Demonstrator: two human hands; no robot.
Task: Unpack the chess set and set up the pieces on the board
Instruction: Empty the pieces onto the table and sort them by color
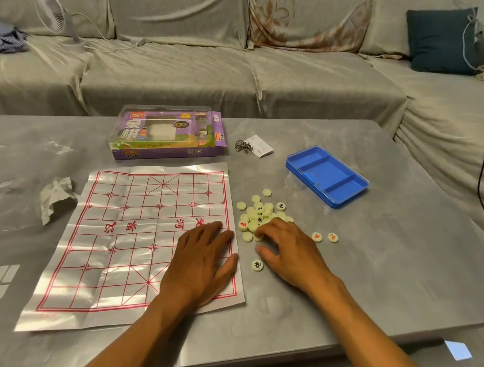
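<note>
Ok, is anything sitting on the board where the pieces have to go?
Only the left hand, lying flat on the board's near right part. No pieces stand on the grid. The pile of pieces lies just off its right edge, under the right hand's fingertips.

Red-gridded white board (126, 230); cream pieces (256, 215), red or black characters; blue tray (327, 175); purple box (167, 135)

We see a grey table (377, 259) carrying a red-lined paper board (126, 230), a heap of pale round pieces (256, 215), a blue tray (326, 175), a purple box (165, 132), crumpled paper (57, 195) and our two hands.
</note>
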